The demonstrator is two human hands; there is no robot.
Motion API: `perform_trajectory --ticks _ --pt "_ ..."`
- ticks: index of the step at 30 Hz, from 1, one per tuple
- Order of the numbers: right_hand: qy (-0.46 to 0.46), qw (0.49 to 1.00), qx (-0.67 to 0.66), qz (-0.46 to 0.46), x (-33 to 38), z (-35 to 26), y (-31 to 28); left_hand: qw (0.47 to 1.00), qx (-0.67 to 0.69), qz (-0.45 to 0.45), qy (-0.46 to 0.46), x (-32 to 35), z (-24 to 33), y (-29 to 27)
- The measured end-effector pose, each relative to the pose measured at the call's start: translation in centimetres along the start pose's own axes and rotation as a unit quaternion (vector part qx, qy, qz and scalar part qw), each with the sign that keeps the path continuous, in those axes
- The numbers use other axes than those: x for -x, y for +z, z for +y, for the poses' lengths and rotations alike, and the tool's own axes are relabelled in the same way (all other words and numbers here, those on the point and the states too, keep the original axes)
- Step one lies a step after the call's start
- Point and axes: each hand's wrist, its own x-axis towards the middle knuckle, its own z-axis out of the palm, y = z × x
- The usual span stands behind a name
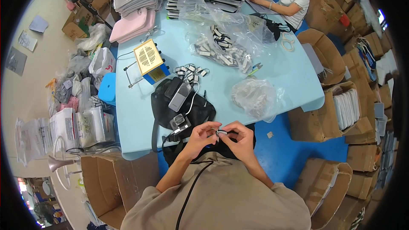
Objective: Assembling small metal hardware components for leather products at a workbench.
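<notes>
Clear plastic bags (221, 34) of small black-and-white tags lie mid-worktop (136, 110); a crumpled clear bag (255, 98) sits near its right edge. Brown cardboard boxes (332, 115) crowd the floor at right; white wrapped packs (81, 127) stand at left.

A single head-worn fisheye view looks steeply down from above the person's chest, close to both hands (221, 135) at centre. It faces toward twelve o'clock across the light blue table (281, 72), whose straight edges bend near the dark rim.
</notes>
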Motion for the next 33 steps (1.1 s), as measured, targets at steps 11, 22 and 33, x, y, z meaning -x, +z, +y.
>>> perform_trajectory --ticks 11,22,33 --pt "-0.031 0.999 0.018 -0.011 0.1 -0.1 0.7 0.995 -0.064 0.061 0.038 0.2 -0.2 -0.4" --pt "-0.031 0.997 -0.012 -0.067 -0.2 1.0 0.2 0.991 -0.105 0.076 0.017 0.9 0.6 -1.0" --pt "-0.014 0.999 0.02 -0.032 -0.2 1.9 0.5 0.991 -0.095 0.092 0.038 0.7 0.6 -0.4"
